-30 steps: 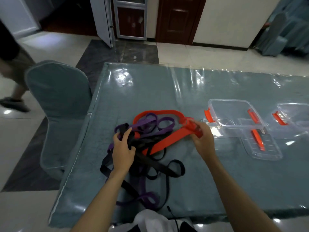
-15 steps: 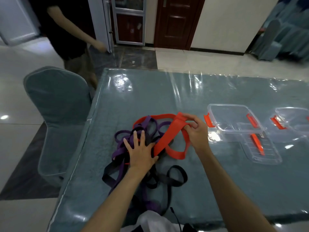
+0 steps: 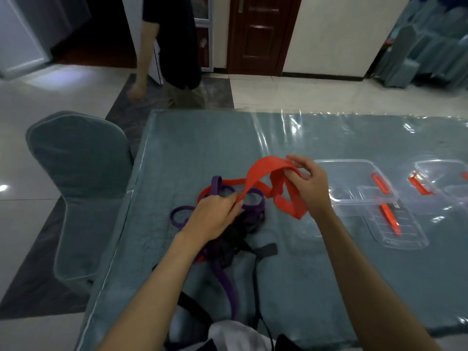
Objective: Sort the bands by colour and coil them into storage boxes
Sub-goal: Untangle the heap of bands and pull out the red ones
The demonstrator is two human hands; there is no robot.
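Observation:
A wide red band (image 3: 263, 168) arches above the table, pinched at its top by my right hand (image 3: 310, 184) and at its lower left by my left hand (image 3: 215, 217). Its lower loop hangs under my right hand. Beneath my left hand lies a tangle of purple bands (image 3: 217, 186) and black bands (image 3: 266, 250), partly hidden by my forearm. A clear storage box (image 3: 354, 173) with red latches stands open to the right of my right hand, with nothing in it.
A clear lid (image 3: 397, 226) with a red clip lies in front of the box. A second clear box (image 3: 445, 178) sits at the right edge. A teal-covered chair (image 3: 78, 178) stands left of the table. A person (image 3: 174, 46) walks past the far table edge.
My right hand has lifted the red band higher off the pile. My left hand, flat on the pile before, now pinches the red band. The person behind has walked to the right.

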